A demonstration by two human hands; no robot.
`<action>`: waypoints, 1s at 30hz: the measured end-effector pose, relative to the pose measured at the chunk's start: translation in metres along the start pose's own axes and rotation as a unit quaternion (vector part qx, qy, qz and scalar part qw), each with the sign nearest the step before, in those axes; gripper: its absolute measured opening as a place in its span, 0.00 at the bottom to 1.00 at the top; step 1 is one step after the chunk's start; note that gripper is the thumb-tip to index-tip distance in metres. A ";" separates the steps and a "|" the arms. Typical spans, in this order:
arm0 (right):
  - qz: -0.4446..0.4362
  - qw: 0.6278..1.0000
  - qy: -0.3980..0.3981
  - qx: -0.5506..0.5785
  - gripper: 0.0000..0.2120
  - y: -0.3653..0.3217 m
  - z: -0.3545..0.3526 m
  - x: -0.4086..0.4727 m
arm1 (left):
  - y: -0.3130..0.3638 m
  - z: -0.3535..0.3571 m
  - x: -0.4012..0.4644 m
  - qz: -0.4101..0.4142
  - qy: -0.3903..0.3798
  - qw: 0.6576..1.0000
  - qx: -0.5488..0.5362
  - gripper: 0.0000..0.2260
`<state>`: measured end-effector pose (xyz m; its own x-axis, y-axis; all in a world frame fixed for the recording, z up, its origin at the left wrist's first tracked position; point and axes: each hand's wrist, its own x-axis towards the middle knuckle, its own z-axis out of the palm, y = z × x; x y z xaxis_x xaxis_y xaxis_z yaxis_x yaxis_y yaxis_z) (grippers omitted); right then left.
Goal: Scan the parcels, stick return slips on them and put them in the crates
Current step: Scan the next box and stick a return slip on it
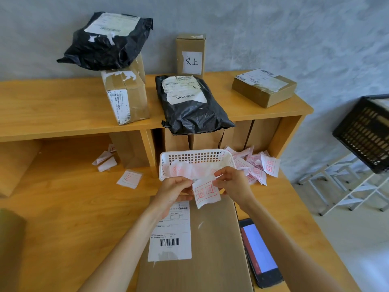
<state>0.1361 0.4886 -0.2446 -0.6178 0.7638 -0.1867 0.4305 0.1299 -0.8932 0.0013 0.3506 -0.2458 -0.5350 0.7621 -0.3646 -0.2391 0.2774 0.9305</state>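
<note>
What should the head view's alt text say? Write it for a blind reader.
Both hands, left hand and right hand, pinch a red-stamped return slip above a cardboard parcel on a wooden desk. More parcels sit on the shelf behind.

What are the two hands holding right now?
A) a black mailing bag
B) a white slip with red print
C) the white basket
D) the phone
B: both the left hand and the right hand pinch the slip over the box; the phone lies untouched beside it.
</note>
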 end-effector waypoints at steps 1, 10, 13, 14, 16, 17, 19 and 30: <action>-0.002 1.000 0.007 -0.013 0.08 0.001 0.001 0.001 | -0.001 0.001 0.000 0.002 0.004 1.000 -0.002 0.06; -0.054 0.997 0.011 -0.055 0.08 -0.016 0.020 -0.015 | 0.001 0.007 0.006 0.029 0.040 0.999 -0.016 0.07; -0.039 0.999 -0.019 -0.021 0.09 -0.020 0.026 -0.018 | 0.000 0.009 0.008 0.033 0.036 0.999 -0.002 0.07; -0.036 0.999 -0.020 -0.020 0.08 -0.019 0.027 -0.017 | 0.000 0.010 0.009 0.033 0.033 0.999 -0.002 0.07; -0.033 0.999 -0.014 -0.026 0.07 -0.018 0.028 -0.016 | 0.000 0.012 0.010 0.031 0.030 0.999 -0.004 0.06; -0.032 0.999 -0.010 -0.029 0.06 -0.017 0.028 -0.015 | 0.000 0.013 0.010 0.029 0.028 0.999 -0.002 0.06; -0.030 0.999 -0.004 -0.042 0.06 -0.017 0.026 -0.014 | 0.000 0.015 0.013 0.028 0.024 0.999 0.006 0.07; 0.001 0.996 0.081 -0.041 0.06 -0.010 -0.023 0.003 | 0.013 0.002 0.062 0.029 0.124 0.990 0.058 0.04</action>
<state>0.1446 0.5041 -0.2266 -0.5055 0.8554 -0.1132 0.4875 0.1748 -0.8554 -0.0337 0.4027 -0.2565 -0.7304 0.6162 -0.2946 -0.1149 0.3144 0.9423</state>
